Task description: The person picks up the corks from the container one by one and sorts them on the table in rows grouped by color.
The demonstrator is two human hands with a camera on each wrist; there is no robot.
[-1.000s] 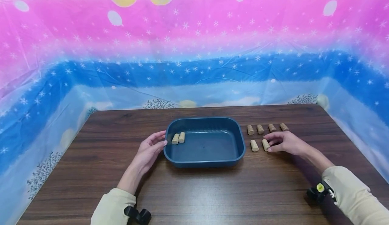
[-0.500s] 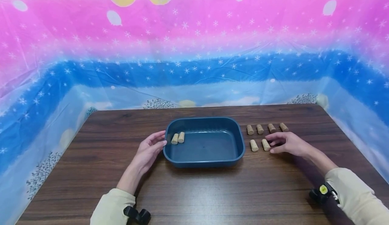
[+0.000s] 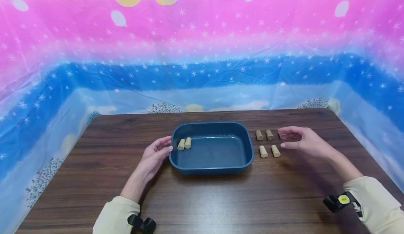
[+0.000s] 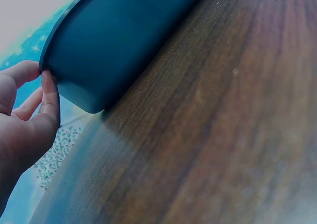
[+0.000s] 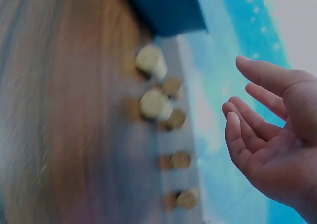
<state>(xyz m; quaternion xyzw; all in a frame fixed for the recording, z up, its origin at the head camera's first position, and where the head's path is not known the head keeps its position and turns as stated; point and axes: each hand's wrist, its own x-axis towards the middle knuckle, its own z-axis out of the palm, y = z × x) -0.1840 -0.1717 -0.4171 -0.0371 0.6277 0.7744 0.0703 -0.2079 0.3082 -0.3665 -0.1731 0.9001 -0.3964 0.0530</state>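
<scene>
My left hand [image 3: 155, 156] pinches the left rim of a dark blue plastic tub [image 3: 211, 171] between thumb and fingers. The left wrist view shows those fingertips on the edge of the tub [image 4: 114, 40]. Inside the tub, two cork stoppers [image 3: 187, 143] lie side by side at the left end. My right hand [image 3: 307, 142] hovers over the table right of the tub, fingers apart and holding nothing. It partly covers the right end of the back row of corks. Two front corks [image 3: 276, 151] lie just left of and below it; the right wrist view shows several corks [image 5: 181, 159].
Both things stand on a dark wood-grain table [image 3: 202, 202]. A snowflake-patterned cloth [image 3: 202, 69] hangs around its back and sides. Back-row corks [image 3: 259, 135] lie close to the tub's right wall.
My right hand has let go of the right front cork, which stays on the table, and has risen toward the back row. My left hand keeps its place on the rim.
</scene>
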